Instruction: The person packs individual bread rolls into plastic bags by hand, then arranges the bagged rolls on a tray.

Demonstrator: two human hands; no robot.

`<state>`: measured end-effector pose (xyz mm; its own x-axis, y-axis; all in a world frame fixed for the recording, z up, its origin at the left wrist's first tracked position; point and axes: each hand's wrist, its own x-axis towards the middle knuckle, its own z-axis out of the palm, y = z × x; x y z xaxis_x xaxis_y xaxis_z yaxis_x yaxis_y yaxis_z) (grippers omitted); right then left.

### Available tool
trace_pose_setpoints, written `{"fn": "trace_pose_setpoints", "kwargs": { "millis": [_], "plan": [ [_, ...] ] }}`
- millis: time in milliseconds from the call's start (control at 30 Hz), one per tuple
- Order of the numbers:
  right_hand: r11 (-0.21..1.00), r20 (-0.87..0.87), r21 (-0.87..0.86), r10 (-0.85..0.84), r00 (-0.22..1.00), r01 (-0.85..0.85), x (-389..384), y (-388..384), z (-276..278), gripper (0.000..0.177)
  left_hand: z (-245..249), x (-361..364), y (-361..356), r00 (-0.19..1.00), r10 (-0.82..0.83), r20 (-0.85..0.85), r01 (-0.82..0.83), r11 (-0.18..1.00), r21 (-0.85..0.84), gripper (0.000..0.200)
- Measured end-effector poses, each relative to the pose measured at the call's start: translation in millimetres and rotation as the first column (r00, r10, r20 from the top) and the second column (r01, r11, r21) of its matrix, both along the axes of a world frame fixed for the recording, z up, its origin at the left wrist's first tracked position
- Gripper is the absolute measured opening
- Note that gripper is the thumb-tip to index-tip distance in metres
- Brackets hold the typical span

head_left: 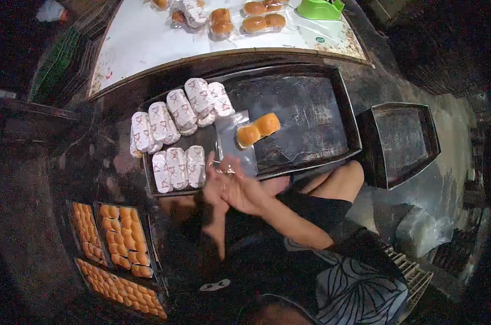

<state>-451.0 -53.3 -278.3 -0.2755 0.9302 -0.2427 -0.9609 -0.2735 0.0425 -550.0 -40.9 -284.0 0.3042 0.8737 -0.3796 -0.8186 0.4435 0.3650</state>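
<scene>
My left hand (215,187) and right hand (244,190), fingers curled, pinch the mouth of the bun bag (239,140) on the tray (310,114); wrapped packs (178,111) lie beside it (many loose buns (118,233) wait unbagged).

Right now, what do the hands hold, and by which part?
Left hand and right hand grip the clear bag of buns by its near end.

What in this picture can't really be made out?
All in the head view:
- What the left hand and right hand pinch near the clear bag: the hands overlap and are blurred.
- The green holder and bagged buns on the table: cut by the top edge.
- Print on the wrapped packs: too small.
</scene>
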Motion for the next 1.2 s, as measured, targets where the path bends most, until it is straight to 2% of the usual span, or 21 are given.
{"fn": "trace_pose_setpoints", "kwargs": {
  "millis": [67,100,133,167,200,300,367,400,433,467,500,533,567,633,733,767,933,1000,1033,1133,1200],
  "plan": [
    [0.899,0.27,0.075,0.398,0.877,-0.431,3,-3,-30,0.044,-26,-45,14,0.904,-0.044,-0.425,0.019,0.998,-0.062,0.053],
    [0.887,0.859,0.13,0.123,0.498,-0.443,18,9,-22,0.044,-24,-56,20,0.901,-0.042,-0.432,0.015,0.998,-0.066,0.053],
    [0.859,0.956,0.156,-0.256,-0.144,-0.488,45,34,-16,0.045,-23,-63,27,0.912,0.204,-0.356,-0.209,0.978,0.026,0.04],
    [0.772,0.459,0.163,-0.61,-0.646,-0.614,74,67,-62,0.047,-19,-65,33,0.861,0.441,-0.254,-0.43,0.897,0.1,0.03],
    [0.734,0.016,-0.041,-0.677,-0.735,-0.677,102,82,-89,0.051,-3,-60,35,0.856,0.45,-0.254,-0.44,0.893,0.098,0.03],
    [0.694,0.152,-0.232,-0.666,-0.73,-0.682,130,92,-120,0.048,38,-55,43,0.899,0.431,-0.078,-0.437,0.881,-0.181,0.023],
    [0.88,0.292,-0.166,-0.386,-0.875,-0.444,124,62,-91,0.052,27,-64,40,0.882,0.471,0.018,-0.455,0.861,-0.226,0.026],
    [0.907,0.492,0.007,-0.369,-0.788,-0.421,112,49,-85,0.066,25,-64,42,0.872,0.48,0.093,-0.443,0.857,-0.263,0.027],
    [0.927,0.968,0.24,-0.251,-0.001,-0.288,100,29,-109,0.069,24,-61,45,0.87,0.483,0.098,-0.446,0.856,-0.261,0.027],
    [0.919,0.983,0.133,-0.171,-0.072,-0.37,82,19,-41,0.076,27,-51,45,0.853,0.518,0.063,-0.477,0.823,-0.31,0.031],
    [0.855,0.866,0.196,-0.381,-0.325,-0.479,66,16,-11,0.075,28,-42,42,0.839,0.544,0.022,-0.5,0.787,-0.36,0.036],
    [0.84,0.884,-0.058,-0.207,-0.419,-0.539,53,16,24,0.078,28,-33,36,0.849,0.529,0.017,-0.486,0.793,-0.368,0.036],
    [0.79,0.779,-0.111,-0.308,-0.546,-0.604,41,24,61,0.079,27,-24,29,0.887,0.453,-0.094,-0.462,0.875,-0.145,0.043],
    [0.822,0.798,-0.115,-0.258,-0.545,-0.557,35,27,74,0.075,25,-13,24,0.897,0.375,-0.234,-0.312,0.912,0.265,0.058],
    [0.798,0.846,-0.022,-0.306,-0.437,-0.602,33,9,66,0.063,31,-13,25,0.94,0.309,-0.147,-0.232,0.891,0.391,0.063],
    [0.773,0.89,-0.184,-0.131,-0.436,-0.607,38,9,62,0.064,33,-11,20,0.891,0.313,-0.328,-0.085,0.827,0.556,0.073],
    [0.865,0.95,-0.236,0.11,-0.292,-0.442,38,7,66,0.07,37,10,8,0.864,0.31,-0.397,-0.065,0.85,0.523,0.079],
    [0.918,0.932,-0.046,-0.102,-0.347,-0.393,22,-19,54,0.077,47,-7,5,0.988,0.095,-0.123,-0.08,0.989,0.126,0.065],
    [0.905,0.953,-0.151,0.026,-0.302,-0.397,22,-20,50,0.083,33,-11,1,0.998,-0.058,-0.007,0.059,0.982,0.182,0.05],
    [0.902,0.927,-0.312,0.22,-0.304,-0.299,25,6,67,0.084,21,18,-24,0.899,0.091,-0.429,-0.091,0.996,0.019,0.043],
    [0.909,0.927,-0.293,0.194,-0.322,-0.297,15,-8,40,0.084,-7,-13,-14,0.951,0.081,-0.299,-0.113,0.989,-0.092,0.043]
  ]
}}
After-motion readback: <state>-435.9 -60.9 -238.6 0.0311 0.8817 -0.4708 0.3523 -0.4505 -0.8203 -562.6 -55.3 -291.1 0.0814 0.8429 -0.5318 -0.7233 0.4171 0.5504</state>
